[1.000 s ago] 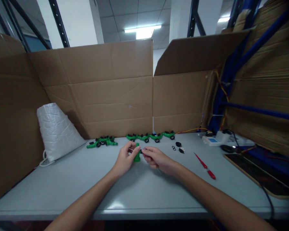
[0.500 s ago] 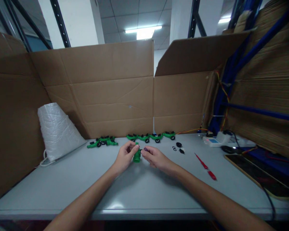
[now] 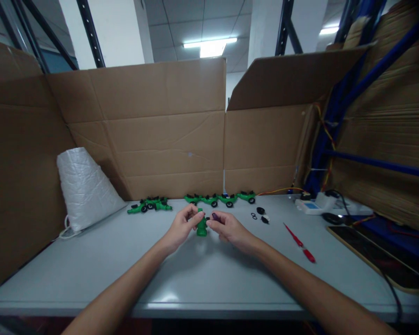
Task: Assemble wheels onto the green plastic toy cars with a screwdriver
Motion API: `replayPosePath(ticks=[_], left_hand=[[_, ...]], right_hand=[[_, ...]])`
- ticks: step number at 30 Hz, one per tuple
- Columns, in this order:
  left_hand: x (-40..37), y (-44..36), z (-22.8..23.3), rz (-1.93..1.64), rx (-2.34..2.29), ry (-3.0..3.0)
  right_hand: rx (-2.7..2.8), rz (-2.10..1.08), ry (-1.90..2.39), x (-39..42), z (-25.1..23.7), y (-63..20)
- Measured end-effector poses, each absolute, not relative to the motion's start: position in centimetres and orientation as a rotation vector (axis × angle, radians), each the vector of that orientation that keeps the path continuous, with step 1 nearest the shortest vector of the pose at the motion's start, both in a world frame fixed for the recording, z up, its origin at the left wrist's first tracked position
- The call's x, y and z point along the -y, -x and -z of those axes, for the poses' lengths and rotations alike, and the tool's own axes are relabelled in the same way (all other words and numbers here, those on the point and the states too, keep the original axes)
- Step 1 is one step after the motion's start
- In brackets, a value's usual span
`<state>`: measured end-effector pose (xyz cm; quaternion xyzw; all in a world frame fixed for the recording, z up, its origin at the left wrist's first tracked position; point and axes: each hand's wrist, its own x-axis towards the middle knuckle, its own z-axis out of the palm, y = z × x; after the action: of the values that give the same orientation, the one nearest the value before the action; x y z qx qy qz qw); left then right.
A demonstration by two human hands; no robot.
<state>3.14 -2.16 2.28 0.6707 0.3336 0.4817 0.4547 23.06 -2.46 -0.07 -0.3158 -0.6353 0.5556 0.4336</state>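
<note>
My left hand (image 3: 180, 229) pinches a small green plastic fitting (image 3: 201, 226) that stands upright just above the grey table (image 3: 195, 279). My right hand (image 3: 230, 230) meets it from the right, fingertips on the fitting's side, with a small dark purple piece (image 3: 215, 216) showing at the thumb. Both hands are closed around these parts near the table's middle. What the right fingers grip is too small to make out clearly.
Green fittings with black rings lie in a row (image 3: 219, 199) and a cluster (image 3: 149, 205) at the back. Loose black rings (image 3: 259, 213) and a red screwdriver (image 3: 299, 242) sit to the right. A white wrapped cone (image 3: 84, 187) stands left; cardboard walls (image 3: 160, 135) surround; cables and a dark board (image 3: 370, 251) lie right.
The green fitting has turned more upright between my hands, and both hands have shifted slightly to the right. The other items stay where they were.
</note>
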Motion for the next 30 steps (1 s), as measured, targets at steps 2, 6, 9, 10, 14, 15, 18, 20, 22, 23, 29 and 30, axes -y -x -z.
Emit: replayPosePath(ticks=[2,6,9,10,14,15,18,20,22,23,29,30], left_hand=[[2.1,-3.1,-2.2,-1.175,-0.811,-1.626],[1.8,-3.2,-1.6,-1.147,-0.778,-1.481],[1.6,-3.2,-1.2,-1.104,-0.754,-1.357],[1.6,-3.2,-1.1,-1.092,-0.748,-1.323],[1.3,-3.2,-0.6,-1.06,-0.734,-1.224],[1.3,-3.2,-0.6,-1.051,-0.728,-1.202],[1.4,-3.2,-0.6,-1.018,-0.712,-1.14],[1.5,-3.1,-0.8,-1.001,-0.706,-1.108],[1.6,-3.1,-0.9,-0.983,-0.7,-1.088],[1.6,-3.0,-0.9,-0.975,-0.696,-1.082],[1.2,-2.9,-0.2,-0.957,-0.707,-1.192],[1.0,-2.9,0.0,-0.975,-0.713,-1.23]], right_hand=[[1.615,-1.325,0.782,2.3,0.2,-23.1],[1.705,-1.189,0.759,1.9,0.5,-23.1],[1.779,-1.103,0.742,1.6,0.8,-23.3],[1.797,-1.086,0.74,1.5,1.0,-23.3],[1.851,-1.05,0.716,1.3,1.3,-23.5],[1.866,-1.04,0.707,1.3,1.3,-23.5],[1.905,-0.991,0.698,1.6,1.0,-23.6],[1.926,-0.947,0.704,1.9,0.7,-23.6],[1.952,-0.908,0.702,2.2,0.4,-23.6],[1.966,-0.891,0.7,2.3,0.2,-23.6],[2.054,-0.782,0.749,2.3,0.1,-23.8],[2.06,-0.751,0.771,2.2,0.1,-23.9]])
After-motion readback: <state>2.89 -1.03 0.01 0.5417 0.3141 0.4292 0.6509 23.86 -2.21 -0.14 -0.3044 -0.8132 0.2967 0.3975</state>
